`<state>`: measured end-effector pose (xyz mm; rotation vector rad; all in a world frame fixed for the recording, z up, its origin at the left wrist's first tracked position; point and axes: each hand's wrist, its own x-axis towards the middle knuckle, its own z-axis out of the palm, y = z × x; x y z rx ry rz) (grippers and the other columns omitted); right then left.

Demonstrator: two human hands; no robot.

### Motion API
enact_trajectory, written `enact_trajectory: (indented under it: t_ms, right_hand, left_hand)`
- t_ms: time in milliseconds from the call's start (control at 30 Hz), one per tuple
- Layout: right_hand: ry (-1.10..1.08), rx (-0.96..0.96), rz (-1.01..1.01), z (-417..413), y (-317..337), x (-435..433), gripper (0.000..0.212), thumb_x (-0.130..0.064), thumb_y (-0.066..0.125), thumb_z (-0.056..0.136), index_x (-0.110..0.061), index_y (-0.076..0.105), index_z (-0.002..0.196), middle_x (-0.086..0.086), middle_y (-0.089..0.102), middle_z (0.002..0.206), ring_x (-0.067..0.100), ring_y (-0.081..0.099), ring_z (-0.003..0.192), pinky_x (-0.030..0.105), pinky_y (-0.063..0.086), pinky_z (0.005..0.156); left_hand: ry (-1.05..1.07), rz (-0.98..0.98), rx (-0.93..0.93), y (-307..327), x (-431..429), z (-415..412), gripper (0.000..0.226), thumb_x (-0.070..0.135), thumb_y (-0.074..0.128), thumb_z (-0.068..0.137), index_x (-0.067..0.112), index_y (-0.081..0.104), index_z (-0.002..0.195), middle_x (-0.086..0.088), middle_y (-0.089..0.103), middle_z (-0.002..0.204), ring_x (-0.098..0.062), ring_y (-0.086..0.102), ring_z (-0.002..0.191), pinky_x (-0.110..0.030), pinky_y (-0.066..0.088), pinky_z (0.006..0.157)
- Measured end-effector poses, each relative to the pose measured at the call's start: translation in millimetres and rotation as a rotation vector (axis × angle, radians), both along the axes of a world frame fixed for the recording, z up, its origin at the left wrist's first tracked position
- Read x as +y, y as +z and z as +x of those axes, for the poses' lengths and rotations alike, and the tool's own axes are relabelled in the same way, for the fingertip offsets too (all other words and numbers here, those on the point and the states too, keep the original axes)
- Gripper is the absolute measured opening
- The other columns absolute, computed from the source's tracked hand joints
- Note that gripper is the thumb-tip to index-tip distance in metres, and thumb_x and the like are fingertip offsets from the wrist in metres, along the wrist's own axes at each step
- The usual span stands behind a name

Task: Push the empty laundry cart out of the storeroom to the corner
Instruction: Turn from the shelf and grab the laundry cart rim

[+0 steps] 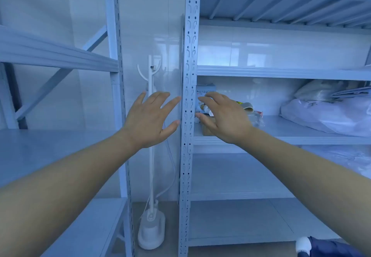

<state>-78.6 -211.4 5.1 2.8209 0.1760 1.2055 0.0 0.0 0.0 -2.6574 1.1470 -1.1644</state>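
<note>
No laundry cart shows in the head view. My left hand [150, 118] is stretched forward with fingers spread, holding nothing, in front of the gap between two shelving units. My right hand [223, 117] is also stretched out with fingers apart and empty, just right of the perforated upright post [188, 60] of the right-hand shelving. Both palms face away from me.
White metal shelving stands left [60, 56] and right [281, 72]. A white garment steamer [151, 226] on a pole stands on the floor between them against the tiled wall. A box, small items and white bagged linen [325, 116] lie on the right shelf. A shoe [303, 245] shows at bottom right.
</note>
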Motion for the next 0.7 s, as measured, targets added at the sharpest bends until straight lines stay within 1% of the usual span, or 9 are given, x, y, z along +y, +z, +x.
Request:
enact_trajectory:
  t_ms: [100,200,333,433,567,633,700]
  right_hand:
    - [-0.008,-0.006,0.002,6.6,-0.4,-16.3,0.048,-0.045,0.045,0.094,-0.016,0.049,0.132,0.005,0.052,0.132,0.026,0.049,0.118,0.039,0.040,0.091]
    - [-0.037,0.001,0.016,10.4,-3.4,-35.4,0.046,-0.044,0.048,0.093,-0.015,0.052,0.129,0.005,0.054,0.128,0.026,0.051,0.116,0.041,0.041,0.089]
    - [-0.100,0.013,-0.005,11.3,-7.4,-66.8,0.043,-0.042,0.047,0.093,-0.014,0.054,0.124,0.006,0.057,0.123,0.029,0.053,0.109,0.039,0.041,0.081]
    - [-0.149,0.031,-0.003,9.3,-12.8,-90.3,0.040,-0.042,0.047,0.094,-0.014,0.055,0.122,0.004,0.058,0.120,0.027,0.052,0.108,0.036,0.040,0.077]
    - [-0.217,0.063,0.006,-1.1,-22.5,-116.3,0.039,-0.041,0.047,0.093,-0.015,0.056,0.122,0.004,0.059,0.117,0.027,0.054,0.103,0.038,0.040,0.077]
    - [-0.244,0.075,0.004,-8.0,-27.2,-127.3,0.039,-0.039,0.049,0.094,-0.013,0.057,0.121,0.007,0.060,0.119,0.029,0.055,0.104,0.038,0.041,0.079]
    - [-0.283,0.081,0.020,-15.0,-30.3,-136.5,0.037,-0.038,0.050,0.093,-0.013,0.057,0.120,0.008,0.060,0.121,0.030,0.055,0.107,0.040,0.044,0.080]
  left_hand:
    - [-0.063,0.011,-0.015,0.0,-22.3,12.0,0.070,0.057,0.014,0.085,0.025,0.028,0.146,-0.009,0.043,0.145,-0.026,0.038,0.135,-0.051,0.025,0.112]
    - [-0.104,0.011,-0.021,-2.6,-50.1,28.9,0.070,0.058,0.013,0.084,0.026,0.031,0.144,-0.007,0.043,0.145,-0.025,0.038,0.134,-0.049,0.027,0.111]
    - [-0.159,-0.030,0.018,-4.2,-85.9,43.5,0.072,0.058,0.014,0.083,0.025,0.037,0.142,-0.007,0.048,0.140,-0.026,0.045,0.129,-0.048,0.032,0.107]
    - [-0.198,-0.024,0.042,-8.7,-113.6,46.5,0.073,0.058,0.014,0.082,0.022,0.042,0.138,-0.007,0.053,0.133,-0.027,0.050,0.122,-0.046,0.034,0.104]
    - [-0.260,-0.027,0.065,-16.2,-149.3,47.7,0.072,0.058,0.015,0.080,0.022,0.045,0.134,-0.005,0.056,0.128,-0.027,0.052,0.117,-0.046,0.034,0.103]
    - [-0.299,-0.016,0.077,-19.7,-166.9,47.7,0.069,0.057,0.019,0.081,0.021,0.047,0.132,-0.005,0.057,0.127,-0.027,0.053,0.116,-0.045,0.035,0.102]
    - [-0.351,-0.018,0.084,-23.3,-183.7,48.8,0.063,0.055,0.024,0.083,0.021,0.049,0.130,-0.006,0.059,0.123,-0.029,0.055,0.113,-0.045,0.037,0.099]
